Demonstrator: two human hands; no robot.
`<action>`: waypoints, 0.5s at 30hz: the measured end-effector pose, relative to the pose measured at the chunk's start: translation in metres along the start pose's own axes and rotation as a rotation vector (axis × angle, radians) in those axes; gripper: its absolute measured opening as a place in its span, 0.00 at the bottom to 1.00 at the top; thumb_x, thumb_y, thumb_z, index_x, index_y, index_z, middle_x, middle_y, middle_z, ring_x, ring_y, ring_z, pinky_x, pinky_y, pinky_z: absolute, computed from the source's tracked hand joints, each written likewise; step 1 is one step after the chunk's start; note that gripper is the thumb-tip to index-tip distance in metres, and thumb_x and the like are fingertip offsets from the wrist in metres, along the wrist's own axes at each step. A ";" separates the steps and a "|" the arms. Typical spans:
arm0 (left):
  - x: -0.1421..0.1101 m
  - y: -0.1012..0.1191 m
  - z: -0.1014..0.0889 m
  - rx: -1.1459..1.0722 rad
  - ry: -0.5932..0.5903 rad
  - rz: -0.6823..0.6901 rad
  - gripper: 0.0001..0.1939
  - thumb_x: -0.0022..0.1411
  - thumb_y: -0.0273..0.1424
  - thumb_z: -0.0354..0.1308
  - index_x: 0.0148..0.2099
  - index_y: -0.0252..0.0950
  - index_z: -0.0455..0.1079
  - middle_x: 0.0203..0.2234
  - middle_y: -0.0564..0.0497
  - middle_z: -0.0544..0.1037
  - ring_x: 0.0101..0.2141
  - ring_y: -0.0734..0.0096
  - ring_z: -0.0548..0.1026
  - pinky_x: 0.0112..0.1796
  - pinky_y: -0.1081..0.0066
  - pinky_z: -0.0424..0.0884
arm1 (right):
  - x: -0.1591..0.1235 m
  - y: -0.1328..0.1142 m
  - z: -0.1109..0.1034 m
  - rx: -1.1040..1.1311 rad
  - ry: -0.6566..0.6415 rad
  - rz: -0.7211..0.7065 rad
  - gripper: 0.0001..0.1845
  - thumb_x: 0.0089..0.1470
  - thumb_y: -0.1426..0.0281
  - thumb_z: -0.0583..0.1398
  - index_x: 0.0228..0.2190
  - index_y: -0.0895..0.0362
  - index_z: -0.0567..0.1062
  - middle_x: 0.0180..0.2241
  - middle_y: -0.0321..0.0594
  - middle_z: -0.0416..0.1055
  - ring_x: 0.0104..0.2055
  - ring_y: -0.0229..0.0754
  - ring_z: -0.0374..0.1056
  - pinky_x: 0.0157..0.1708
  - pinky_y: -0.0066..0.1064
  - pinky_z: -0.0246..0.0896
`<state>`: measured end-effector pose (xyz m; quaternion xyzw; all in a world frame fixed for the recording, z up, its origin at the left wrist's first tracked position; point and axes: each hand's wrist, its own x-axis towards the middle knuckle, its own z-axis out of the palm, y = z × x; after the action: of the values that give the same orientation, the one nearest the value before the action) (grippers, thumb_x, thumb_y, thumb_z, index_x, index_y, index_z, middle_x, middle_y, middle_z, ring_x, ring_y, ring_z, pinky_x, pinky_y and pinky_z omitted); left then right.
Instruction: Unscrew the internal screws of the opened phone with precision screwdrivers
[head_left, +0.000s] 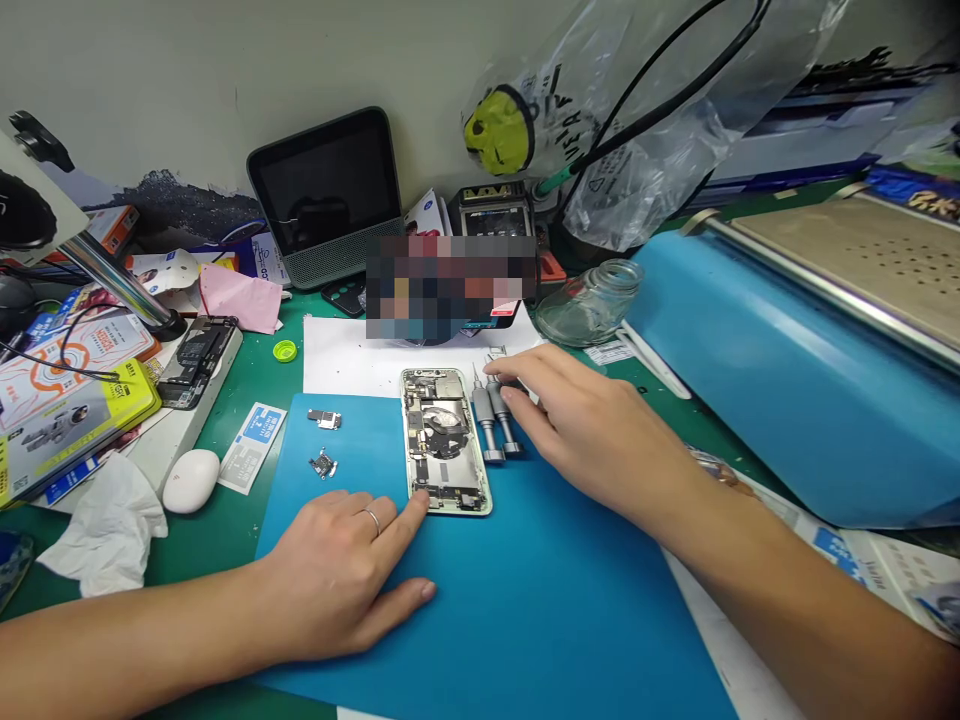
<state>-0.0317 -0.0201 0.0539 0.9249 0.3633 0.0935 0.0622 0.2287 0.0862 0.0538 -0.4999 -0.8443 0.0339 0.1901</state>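
An opened smartphone (444, 440) lies on a blue mat (540, 590), its inner boards and metal plates showing. My left hand (352, 575) rests beside it, holding nothing, the index finger stretched onto the phone's lower left corner and the thumb apart. Two grey screwdrivers (487, 425) (504, 415) lie side by side just right of the phone, tips pointing away from me. Over their tips hovers my right hand (574, 420), thumb and index finger apart; whether it touches a screwdriver I cannot tell. Left of the phone are two small phone parts (325, 419) (323, 463).
At left stand a white earbud case (191, 481), a crumpled tissue (112, 525), a yellow battery box (79, 430) and another opened phone (199, 360). Behind are a smart display (326, 190) and a glass jar (592, 305). A large blue machine (780, 370) borders the right side.
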 end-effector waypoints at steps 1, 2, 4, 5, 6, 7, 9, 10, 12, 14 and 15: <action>0.000 0.000 0.000 -0.001 0.000 0.002 0.26 0.80 0.43 0.35 0.66 0.27 0.55 0.34 0.47 0.77 0.28 0.62 0.75 0.28 0.63 0.67 | 0.000 -0.001 -0.001 -0.009 0.006 0.001 0.16 0.67 0.69 0.49 0.49 0.55 0.73 0.50 0.45 0.76 0.43 0.53 0.76 0.29 0.37 0.58; 0.000 0.000 0.000 -0.002 -0.001 0.001 0.26 0.80 0.43 0.36 0.66 0.28 0.55 0.34 0.47 0.77 0.28 0.62 0.75 0.28 0.63 0.67 | 0.000 -0.001 -0.001 -0.017 0.005 0.004 0.17 0.67 0.69 0.49 0.50 0.55 0.73 0.51 0.46 0.75 0.44 0.53 0.76 0.29 0.37 0.59; -0.001 0.001 0.000 -0.003 -0.001 0.000 0.26 0.80 0.43 0.36 0.66 0.28 0.55 0.34 0.47 0.77 0.29 0.62 0.75 0.28 0.64 0.67 | 0.000 -0.001 -0.001 -0.026 -0.019 0.010 0.18 0.66 0.71 0.49 0.51 0.55 0.73 0.53 0.46 0.74 0.44 0.52 0.76 0.29 0.37 0.59; -0.001 0.001 -0.001 -0.004 -0.003 -0.001 0.26 0.80 0.43 0.36 0.66 0.28 0.55 0.34 0.47 0.77 0.29 0.62 0.75 0.28 0.64 0.67 | 0.000 -0.001 -0.001 -0.030 -0.037 0.014 0.19 0.66 0.71 0.49 0.52 0.55 0.73 0.54 0.46 0.74 0.44 0.52 0.76 0.29 0.37 0.59; -0.001 0.001 -0.001 -0.005 -0.005 -0.001 0.26 0.79 0.42 0.37 0.66 0.28 0.55 0.34 0.47 0.77 0.29 0.62 0.75 0.28 0.64 0.67 | 0.000 -0.001 0.000 -0.036 -0.054 0.020 0.19 0.66 0.71 0.48 0.53 0.55 0.72 0.55 0.47 0.74 0.44 0.52 0.76 0.30 0.37 0.60; -0.001 0.001 -0.001 -0.007 -0.008 0.000 0.26 0.79 0.42 0.37 0.66 0.27 0.55 0.34 0.47 0.77 0.28 0.62 0.75 0.28 0.64 0.67 | 0.000 0.000 0.001 -0.042 -0.068 0.025 0.20 0.66 0.71 0.48 0.54 0.55 0.72 0.55 0.47 0.74 0.44 0.52 0.76 0.30 0.37 0.60; -0.001 0.002 -0.001 -0.012 -0.012 0.002 0.26 0.79 0.42 0.37 0.66 0.27 0.55 0.34 0.47 0.76 0.28 0.61 0.75 0.28 0.63 0.67 | -0.001 0.001 0.002 -0.055 -0.083 0.034 0.21 0.66 0.71 0.48 0.55 0.55 0.72 0.55 0.47 0.74 0.44 0.52 0.76 0.30 0.38 0.61; -0.001 0.002 -0.001 -0.012 -0.012 0.003 0.26 0.79 0.42 0.37 0.66 0.27 0.55 0.34 0.47 0.76 0.28 0.61 0.75 0.28 0.63 0.68 | -0.001 0.001 0.003 -0.059 -0.087 0.037 0.21 0.66 0.71 0.48 0.56 0.55 0.72 0.55 0.47 0.74 0.43 0.52 0.76 0.31 0.38 0.61; -0.001 0.001 -0.001 -0.009 -0.013 0.004 0.26 0.79 0.42 0.37 0.66 0.27 0.55 0.34 0.47 0.76 0.28 0.61 0.75 0.27 0.62 0.68 | -0.002 0.001 0.003 -0.056 -0.099 0.042 0.22 0.66 0.71 0.48 0.56 0.55 0.71 0.55 0.47 0.74 0.44 0.53 0.76 0.32 0.38 0.62; -0.001 0.001 -0.001 -0.005 -0.018 0.000 0.26 0.79 0.42 0.36 0.66 0.27 0.55 0.34 0.47 0.76 0.28 0.61 0.75 0.27 0.62 0.68 | -0.002 0.001 0.004 -0.050 -0.114 0.051 0.22 0.66 0.71 0.48 0.57 0.54 0.71 0.55 0.47 0.74 0.44 0.53 0.76 0.34 0.39 0.64; -0.001 0.001 -0.002 -0.006 -0.021 -0.002 0.26 0.79 0.42 0.36 0.66 0.27 0.55 0.34 0.48 0.76 0.28 0.61 0.75 0.28 0.62 0.68 | -0.001 0.000 0.004 -0.047 -0.124 0.058 0.22 0.66 0.70 0.48 0.57 0.54 0.71 0.55 0.47 0.74 0.45 0.53 0.76 0.34 0.39 0.64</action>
<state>-0.0318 -0.0213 0.0556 0.9253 0.3633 0.0850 0.0687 0.2284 0.0857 0.0500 -0.5255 -0.8401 0.0506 0.1244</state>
